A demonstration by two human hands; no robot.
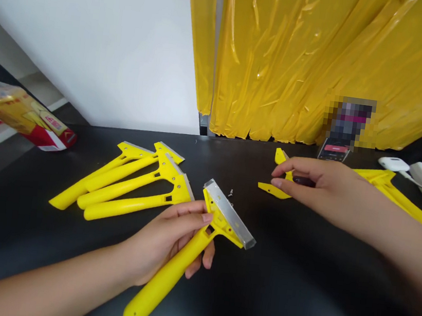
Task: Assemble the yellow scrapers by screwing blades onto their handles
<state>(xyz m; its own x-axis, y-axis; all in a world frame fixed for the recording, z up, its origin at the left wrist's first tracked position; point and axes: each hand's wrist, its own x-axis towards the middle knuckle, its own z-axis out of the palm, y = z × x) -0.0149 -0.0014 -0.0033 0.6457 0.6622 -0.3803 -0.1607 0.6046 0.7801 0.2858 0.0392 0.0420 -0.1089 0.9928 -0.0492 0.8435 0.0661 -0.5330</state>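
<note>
In my left hand (186, 227) is a yellow scraper (168, 276), gripped just below its head, thumb on top. A metal blade strip (229, 212) lies along the head, with clear plastic at its ends. My right hand (320, 183) is at small yellow plastic plates (271, 189), thumb and index fingertips nearly together; whether they pinch a plate is hidden. A dark object (304, 181) shows between that thumb and index finger; I cannot tell if it is held. Small screws (231, 193) lie beyond the scraper head.
Several yellow scrapers (130, 183) lie overlapping at left on the black table (254, 298). More yellow parts (403, 199) are behind my right forearm. A phone (340, 133) leans against the yellow sheeting (278, 58). A bottle (22, 112) stands left; a white case (393, 164) lies right.
</note>
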